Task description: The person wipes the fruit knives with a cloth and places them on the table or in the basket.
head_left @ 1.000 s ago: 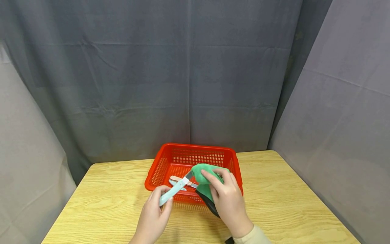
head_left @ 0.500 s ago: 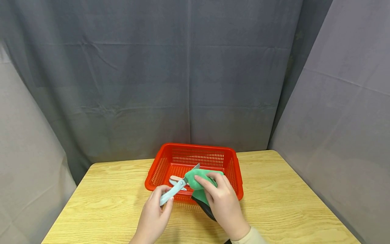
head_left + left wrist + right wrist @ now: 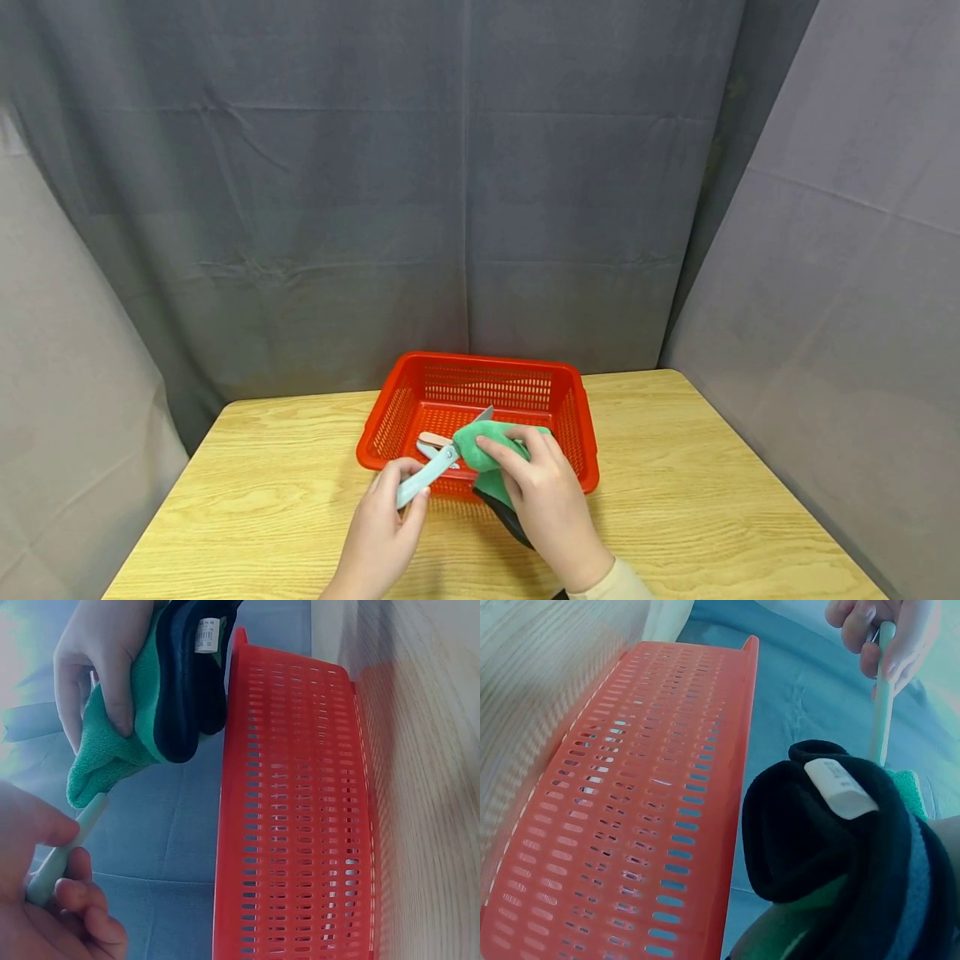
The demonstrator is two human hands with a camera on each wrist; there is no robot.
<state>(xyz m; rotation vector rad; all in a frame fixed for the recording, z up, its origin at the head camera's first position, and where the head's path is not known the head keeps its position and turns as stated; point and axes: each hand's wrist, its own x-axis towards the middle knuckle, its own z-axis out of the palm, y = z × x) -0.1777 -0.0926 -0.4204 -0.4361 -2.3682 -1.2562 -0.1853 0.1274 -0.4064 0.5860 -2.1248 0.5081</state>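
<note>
My left hand [image 3: 377, 533] grips the pale blue handle of a folding fruit knife [image 3: 426, 480], which slants up to the right above the basket's front edge. A green cloth [image 3: 480, 446] with black edging wraps round the blade near the handle. The blade's tip shows beyond the cloth. My right hand [image 3: 553, 504] pinches the cloth over the blade, thumb and fingers on opposite sides. In the left wrist view, the folded cloth [image 3: 112, 754] hangs with its black edge and a white label towards the basket. Most of the blade is covered.
A red perforated plastic basket [image 3: 487, 361] stands on the wooden table [image 3: 262, 492] just beyond my hands. Inside lie a pink-handled folding knife [image 3: 434, 438] and a pale blue handled one [image 3: 426, 449], partly hidden. Grey curtains [image 3: 300, 208] surround the table.
My right hand has slid the cloth down and left along the blade towards the handle, uncovering the tip. It shifts only slightly over the last half second. The left hand barely moves.
</note>
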